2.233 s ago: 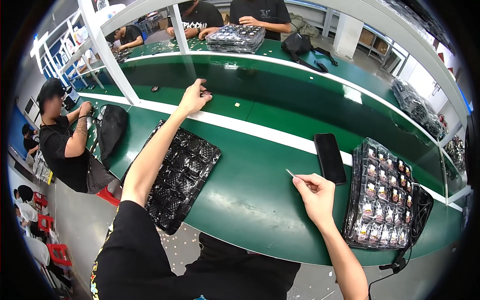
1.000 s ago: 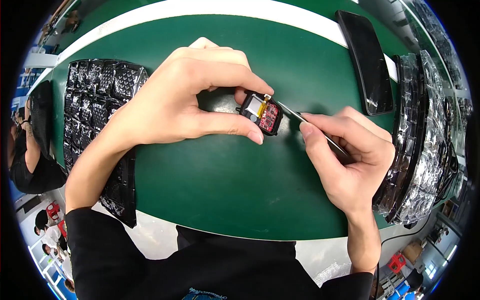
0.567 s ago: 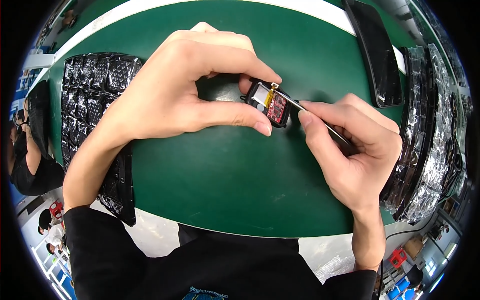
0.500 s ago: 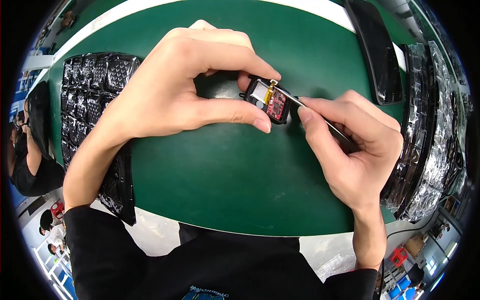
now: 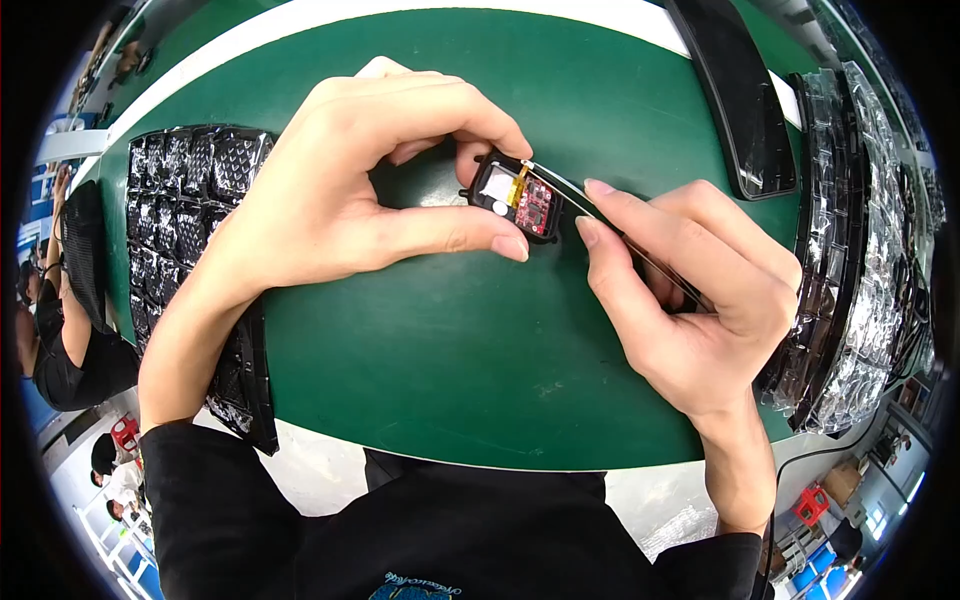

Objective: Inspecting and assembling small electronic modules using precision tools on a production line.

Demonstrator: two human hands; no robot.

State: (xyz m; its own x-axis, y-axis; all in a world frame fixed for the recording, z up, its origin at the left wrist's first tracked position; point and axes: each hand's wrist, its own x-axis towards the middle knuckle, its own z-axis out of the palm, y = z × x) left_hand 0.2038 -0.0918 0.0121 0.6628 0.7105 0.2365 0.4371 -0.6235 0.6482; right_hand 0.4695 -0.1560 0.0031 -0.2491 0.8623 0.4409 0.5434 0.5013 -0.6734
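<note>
My left hand (image 5: 340,180) pinches a small black open device casing (image 5: 483,172) by its edges, thumb on the near side and index finger on the far side. Inside the casing sit a red circuit board (image 5: 539,205), a whitish rectangular part (image 5: 498,186) and a yellow strip (image 5: 518,190) between them. My right hand (image 5: 700,280) grips a pair of metal tweezers (image 5: 566,184) between thumb and fingers. The tips reach the casing's far corner, beside my left index fingertip, at a small pale piece at the strip's end. Whether the tips clasp that piece is too small to tell.
The table top (image 5: 430,370) is green. A black plastic-wrapped compartment tray (image 5: 180,200) lies under my left forearm. To the right are a long black glossy panel (image 5: 735,100) and stacked trays (image 5: 835,250) in clear wrap. Another person's arm (image 5: 75,310) shows at the far left.
The casing has shifted slightly left in my left hand. My right fingers have opened out a little along the tweezers, whose tips have moved left to the casing's far corner.
</note>
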